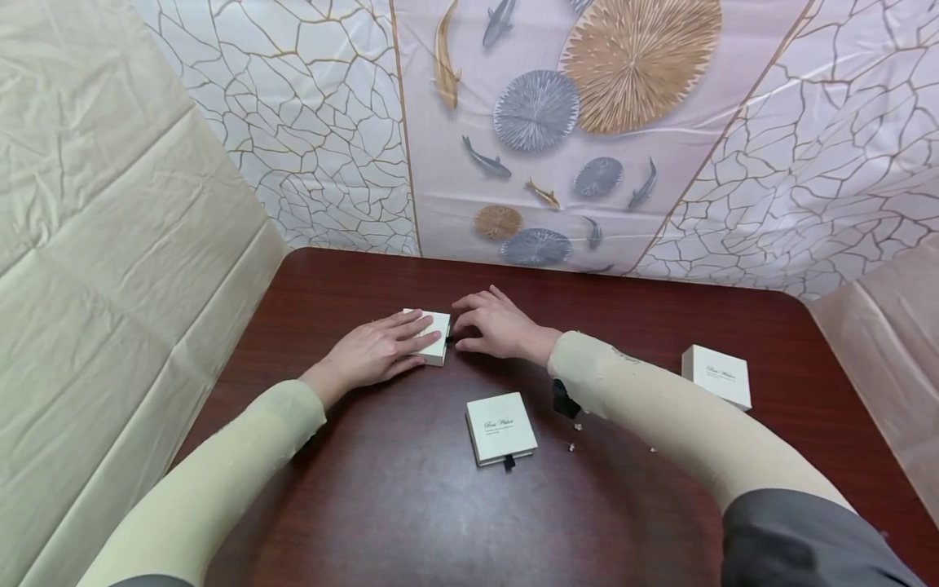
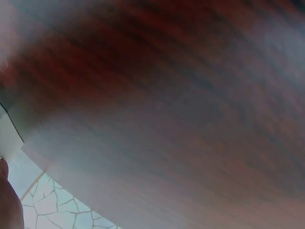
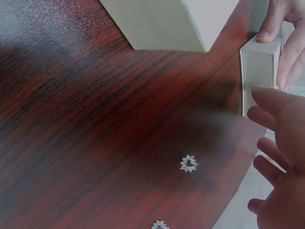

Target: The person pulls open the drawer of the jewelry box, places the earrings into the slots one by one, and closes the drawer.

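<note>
A small white gift box (image 1: pixel 438 346) stands near the far left of the table. My left hand (image 1: pixel 374 350) holds it, fingers lying across the top and thumb against the near side. A bit of black ribbon shows at the box's right side, next to my right hand (image 1: pixel 499 326). The right fingers are loosely bent and spread, with nothing visible between them. In the right wrist view, my right thumb (image 3: pixel 271 98) is close to the box's side face (image 3: pixel 259 71); whether it touches, I cannot tell. The left wrist view is mostly blurred tabletop.
A second white box (image 1: pixel 501 428) with a black ribbon tab lies mid-table. Another white box (image 1: pixel 717 375) stands at the right, beyond my right forearm. Tiny silvery ornaments lie near that forearm; one spiky silver ornament (image 3: pixel 189 163) shows in the right wrist view.
</note>
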`<move>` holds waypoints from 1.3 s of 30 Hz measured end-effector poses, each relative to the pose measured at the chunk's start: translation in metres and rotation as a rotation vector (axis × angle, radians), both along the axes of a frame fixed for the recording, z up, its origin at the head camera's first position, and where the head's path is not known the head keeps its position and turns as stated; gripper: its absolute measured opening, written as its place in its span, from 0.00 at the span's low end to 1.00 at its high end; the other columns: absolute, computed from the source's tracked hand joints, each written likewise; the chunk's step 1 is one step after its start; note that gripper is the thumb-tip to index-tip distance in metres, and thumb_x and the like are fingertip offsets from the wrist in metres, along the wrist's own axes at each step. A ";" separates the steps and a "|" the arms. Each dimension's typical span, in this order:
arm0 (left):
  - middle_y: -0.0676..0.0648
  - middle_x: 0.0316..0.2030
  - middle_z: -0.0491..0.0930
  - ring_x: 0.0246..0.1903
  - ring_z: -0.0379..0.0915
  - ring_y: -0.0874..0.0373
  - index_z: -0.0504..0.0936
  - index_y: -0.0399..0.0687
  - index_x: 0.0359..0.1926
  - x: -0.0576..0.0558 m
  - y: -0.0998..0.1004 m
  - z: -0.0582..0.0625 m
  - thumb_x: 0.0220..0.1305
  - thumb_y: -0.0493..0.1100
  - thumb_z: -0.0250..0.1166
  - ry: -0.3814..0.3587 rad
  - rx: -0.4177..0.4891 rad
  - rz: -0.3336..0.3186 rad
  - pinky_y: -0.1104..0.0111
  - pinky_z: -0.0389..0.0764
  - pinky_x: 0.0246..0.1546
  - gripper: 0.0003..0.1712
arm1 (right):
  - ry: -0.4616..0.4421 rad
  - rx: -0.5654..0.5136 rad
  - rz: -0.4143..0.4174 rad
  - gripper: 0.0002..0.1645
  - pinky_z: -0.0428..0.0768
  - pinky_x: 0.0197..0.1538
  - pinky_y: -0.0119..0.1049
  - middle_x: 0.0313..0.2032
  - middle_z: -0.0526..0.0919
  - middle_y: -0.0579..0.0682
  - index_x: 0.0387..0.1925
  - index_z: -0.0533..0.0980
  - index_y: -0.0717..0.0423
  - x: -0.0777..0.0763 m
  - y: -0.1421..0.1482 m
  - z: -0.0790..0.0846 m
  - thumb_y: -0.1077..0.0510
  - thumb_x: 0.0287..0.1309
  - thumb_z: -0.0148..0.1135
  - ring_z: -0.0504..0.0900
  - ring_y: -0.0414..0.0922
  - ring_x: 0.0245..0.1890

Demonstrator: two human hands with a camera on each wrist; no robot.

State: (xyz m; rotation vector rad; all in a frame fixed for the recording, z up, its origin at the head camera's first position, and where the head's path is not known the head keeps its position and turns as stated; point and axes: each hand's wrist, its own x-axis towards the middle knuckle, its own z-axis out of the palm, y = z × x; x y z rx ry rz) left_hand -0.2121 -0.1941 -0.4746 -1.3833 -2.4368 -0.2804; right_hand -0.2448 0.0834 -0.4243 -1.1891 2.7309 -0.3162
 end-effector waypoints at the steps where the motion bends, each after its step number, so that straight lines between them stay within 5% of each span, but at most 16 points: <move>1: 0.37 0.68 0.80 0.70 0.75 0.40 0.82 0.48 0.70 0.000 0.000 0.000 0.71 0.48 0.72 -0.001 0.000 0.001 0.50 0.76 0.71 0.29 | -0.010 -0.007 -0.006 0.15 0.53 0.80 0.68 0.70 0.77 0.57 0.51 0.89 0.50 0.000 0.000 -0.001 0.48 0.69 0.73 0.71 0.58 0.72; 10: 0.39 0.69 0.79 0.70 0.74 0.40 0.81 0.49 0.71 0.001 0.000 -0.001 0.71 0.50 0.72 -0.009 -0.022 0.024 0.51 0.76 0.70 0.30 | -0.099 -0.106 -0.044 0.13 0.51 0.80 0.70 0.71 0.76 0.58 0.49 0.89 0.51 -0.004 -0.001 -0.008 0.51 0.66 0.75 0.70 0.60 0.72; 39: 0.39 0.69 0.79 0.70 0.74 0.41 0.81 0.49 0.71 0.002 0.001 0.001 0.71 0.49 0.72 -0.002 -0.029 0.024 0.51 0.77 0.70 0.30 | -0.179 -0.229 -0.102 0.08 0.48 0.82 0.64 0.73 0.75 0.57 0.45 0.89 0.52 -0.004 -0.002 -0.024 0.53 0.69 0.73 0.63 0.59 0.78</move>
